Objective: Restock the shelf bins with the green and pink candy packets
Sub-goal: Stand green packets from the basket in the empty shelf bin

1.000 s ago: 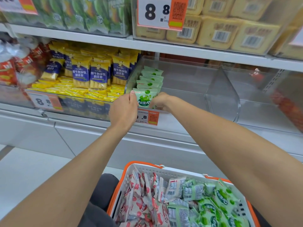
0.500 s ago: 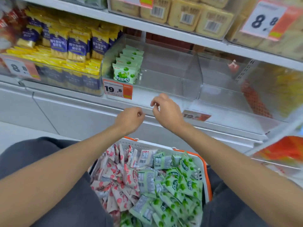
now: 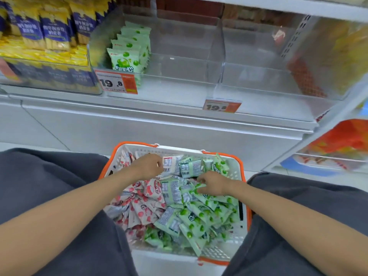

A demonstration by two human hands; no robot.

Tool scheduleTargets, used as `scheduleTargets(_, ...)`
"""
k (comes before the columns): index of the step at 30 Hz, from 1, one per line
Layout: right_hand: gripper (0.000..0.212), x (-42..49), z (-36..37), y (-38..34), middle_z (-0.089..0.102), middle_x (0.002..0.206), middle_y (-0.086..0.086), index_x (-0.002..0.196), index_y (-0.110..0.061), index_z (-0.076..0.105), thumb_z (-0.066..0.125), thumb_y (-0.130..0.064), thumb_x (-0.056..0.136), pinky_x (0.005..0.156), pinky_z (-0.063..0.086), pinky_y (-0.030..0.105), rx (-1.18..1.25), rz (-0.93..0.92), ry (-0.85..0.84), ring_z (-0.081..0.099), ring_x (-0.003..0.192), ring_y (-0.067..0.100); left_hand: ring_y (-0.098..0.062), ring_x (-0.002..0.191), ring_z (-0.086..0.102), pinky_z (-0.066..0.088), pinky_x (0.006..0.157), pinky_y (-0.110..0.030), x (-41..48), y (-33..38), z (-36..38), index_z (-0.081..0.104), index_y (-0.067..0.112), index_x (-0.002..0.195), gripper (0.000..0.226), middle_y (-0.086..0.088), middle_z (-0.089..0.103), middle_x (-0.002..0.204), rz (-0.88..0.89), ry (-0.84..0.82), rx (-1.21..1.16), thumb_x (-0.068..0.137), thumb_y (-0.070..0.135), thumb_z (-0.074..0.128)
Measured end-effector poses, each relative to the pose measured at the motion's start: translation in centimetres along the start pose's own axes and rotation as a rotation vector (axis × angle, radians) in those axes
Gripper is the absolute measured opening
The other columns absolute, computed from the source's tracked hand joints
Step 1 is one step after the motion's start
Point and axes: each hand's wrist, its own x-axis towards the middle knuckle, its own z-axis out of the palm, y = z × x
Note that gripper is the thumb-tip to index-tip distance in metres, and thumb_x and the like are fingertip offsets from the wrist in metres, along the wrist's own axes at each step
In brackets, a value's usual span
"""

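Reaching into the green packets [image 3: 199,218], heaped under my right fingers [image 3: 201,181] and back toward me, I have those fingers bent down and closed on one packet at the top of the heap. My left fingers [image 3: 159,163] are curled against the edge of a white-backed packet [image 3: 170,164] just to their right; whether they pinch it or only touch it I cannot tell. The pink packets [image 3: 143,208] lie nearer me than the left fingers. All of them are loose in the basket [image 3: 137,144], flat or tilted, with long axes pointing every which way.

Well beyond both sets of fingers, up on the shelf, a single row [image 3: 127,56] of green ones stands upright in the left bin [image 3: 179,66], long axes vertical and faces toward me, the row running away to the back. It takes up only the left side of that bin, and the right bin [image 3: 258,76] has yet to get any packets that I can make out. So I judge the job barely begun: one green row is placed, while most green stock and all the pink in sight are not yet shelved. Yellow packs [image 3: 49,36] fill the bin further left.
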Motion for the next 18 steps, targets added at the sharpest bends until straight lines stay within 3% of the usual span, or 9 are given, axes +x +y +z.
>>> scheduleTargets(3, 0.063, -0.1, 1.6, -1.5, 0.039, 0.151, 0.007, 0.150, -0.018, 0.031, 0.060, -0.028, 0.094, 0.109, 0.036, 0.034, 0.165, -0.128, 0.085, 0.041, 0.135, 0.024, -0.016, 0.092, 0.060, 0.047, 0.082, -0.029, 0.2, -0.1, 0.2, 0.070, 0.010, 0.094, 0.020, -0.001, 0.067, 0.109, -0.014, -0.013, 0.021, 0.093, 0.014, 0.050)
scheduleTargets(7, 0.095, 0.6, 2.7, -4.1, 0.005, 0.163, 0.007, 0.154, -0.031, 0.011, 0.054, 0.013, 0.082, 0.118, 0.023, 0.045, -0.318, -0.333, 0.235, 0.014, 0.148, 0.027, -0.017, 0.102, 0.059, 0.044, 0.084, -0.024, -0.1, 0.5, 0.5, 0.071, 0.008, 0.106, 0.023, -0.002, 0.064, 0.119, 0.007, -0.038, 0.044, 0.096, 0.013, 0.050)
scheduleTargets(9, 0.092, 1.6, 3.0, -5.1, 0.018, 0.160, 0.012, 0.151, -0.024, 0.026, 0.057, 0.019, 0.076, 0.112, 0.033, 0.046, -0.460, -0.401, 0.276, 0.025, 0.143, 0.030, -0.016, 0.091, 0.060, 0.045, 0.076, -0.023, -0.2, 0.7, 0.2, 0.070, 0.009, 0.106, 0.022, -0.003, 0.064, 0.119, -0.001, -0.022, 0.042, 0.096, 0.013, 0.051)
scheduleTargets(11, 0.057, 2.6, 3.1, -5.4, 0.052, 0.131, 0.015, 0.130, -0.011, 0.054, 0.060, 0.012, 0.079, 0.093, 0.050, 0.042, -0.486, -0.437, 0.297, 0.053, 0.119, 0.033, -0.010, 0.076, 0.055, 0.041, 0.063, -0.020, -0.2, 0.6, 0.1, 0.070, 0.012, 0.104, 0.020, -0.004, 0.063, 0.123, -0.014, -0.010, 0.017, 0.094, 0.009, 0.052)
scheduleTargets(13, 0.031, 3.2, 3.0, -5.0, 0.060, 0.110, 0.009, 0.113, -0.007, 0.063, 0.057, 0.004, 0.086, 0.082, 0.053, 0.037, -0.330, -0.375, 0.303, 0.061, 0.100, 0.029, -0.013, 0.087, 0.058, 0.043, 0.067, -0.022, -0.3, 0.3, -0.1, 0.068, 0.017, 0.099, 0.021, -0.005, 0.058, 0.131, -0.024, -0.004, -0.002, 0.091, 0.004, 0.053)
scheduleTargets(16, 0.011, 3.3, 1.0, -5.3, 0.064, 0.096, 0.004, 0.097, -0.012, 0.067, 0.059, -0.019, 0.095, 0.075, 0.049, 0.030, -0.050, -0.270, 0.251, 0.062, 0.087, 0.020, -0.018, 0.103, 0.060, 0.051, 0.076, -0.030, -0.4, -0.5, -0.2, 0.063, 0.022, 0.104, 0.030, -0.006, 0.053, 0.138, -0.052, -0.022, -0.074, 0.089, -0.001, 0.050)
scheduleTargets(18, 0.026, 3.0, -1.1, -5.8, 0.057, 0.070, -0.002, 0.073, -0.017, 0.058, 0.059, -0.031, 0.095, 0.058, 0.040, 0.023, 0.089, -0.230, 0.280, 0.054, 0.062, 0.012, -0.018, 0.107, 0.057, 0.051, 0.079, -0.029, -0.5, -0.3, -0.4, 0.057, 0.016, 0.124, 0.040, -0.007, 0.053, 0.136, -0.032, -0.051, -0.156, 0.088, -0.002, 0.052)
